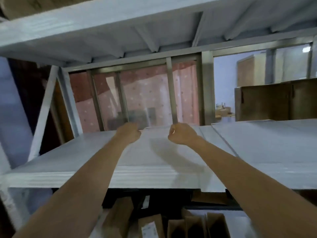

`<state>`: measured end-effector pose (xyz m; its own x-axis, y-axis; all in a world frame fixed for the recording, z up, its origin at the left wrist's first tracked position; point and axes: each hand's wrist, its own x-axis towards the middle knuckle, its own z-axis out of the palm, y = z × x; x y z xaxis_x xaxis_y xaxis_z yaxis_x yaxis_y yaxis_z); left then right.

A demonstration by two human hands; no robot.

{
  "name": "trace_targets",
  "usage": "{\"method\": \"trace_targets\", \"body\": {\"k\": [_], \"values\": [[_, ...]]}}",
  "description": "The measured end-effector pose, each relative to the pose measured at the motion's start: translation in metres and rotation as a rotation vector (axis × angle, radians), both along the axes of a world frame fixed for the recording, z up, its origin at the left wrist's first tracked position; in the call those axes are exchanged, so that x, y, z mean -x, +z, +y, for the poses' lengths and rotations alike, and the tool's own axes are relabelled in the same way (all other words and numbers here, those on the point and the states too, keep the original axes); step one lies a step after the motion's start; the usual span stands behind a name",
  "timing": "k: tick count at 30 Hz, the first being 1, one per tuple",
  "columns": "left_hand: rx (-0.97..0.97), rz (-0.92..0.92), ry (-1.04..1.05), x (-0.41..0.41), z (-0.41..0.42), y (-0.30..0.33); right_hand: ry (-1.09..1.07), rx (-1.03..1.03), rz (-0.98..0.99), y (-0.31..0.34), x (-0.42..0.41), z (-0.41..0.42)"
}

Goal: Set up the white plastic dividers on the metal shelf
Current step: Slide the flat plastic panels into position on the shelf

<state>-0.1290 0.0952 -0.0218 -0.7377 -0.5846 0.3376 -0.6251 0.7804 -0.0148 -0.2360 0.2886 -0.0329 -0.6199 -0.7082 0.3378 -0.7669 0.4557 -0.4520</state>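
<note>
White plastic divider (pixel 155 145) is lying flat on the metal shelf (pixel 60 176), stretched from the front lip back toward the far edge, roughly mid-shelf. I've got both arms reaching in over it. My left hand (pixel 129 133) is curled up at the back end of the sheet, fingers (pixel 137 132) tucked in like they're pinching its far-left corner. Right hand (pixel 182 134) mirrors it on the far-right corner, fingers (pixel 171 133) curled tight too. Pretty blurry though, so I honestly can't tell how much plastic either one actually has.

Count-wise: I see one divider under my hands and what looks like a second white sheet (pixel 257 140) lying flat just to the right, edges overlapping or touching, hard to say which. One cardboard box (pixel 276 102) sits at the back right of the shelf. Below the shelf there's a row of brown cartons (pixel 197 225), at least four, standing upright.
</note>
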Motion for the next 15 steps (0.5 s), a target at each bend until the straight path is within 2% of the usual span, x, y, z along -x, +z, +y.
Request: {"method": "trace_targets", "body": {"k": [8, 15], "values": [[-0.176, -0.015, 0.321, -0.172, -0.166, -0.009, 0.115, -0.123, 0.048, 0.003, -0.113, -0.121], [-0.295, -0.146, 0.502, -0.248, -0.222, -0.03, 0.196, -0.248, -0.007, -0.013, -0.166, -0.177]]}}
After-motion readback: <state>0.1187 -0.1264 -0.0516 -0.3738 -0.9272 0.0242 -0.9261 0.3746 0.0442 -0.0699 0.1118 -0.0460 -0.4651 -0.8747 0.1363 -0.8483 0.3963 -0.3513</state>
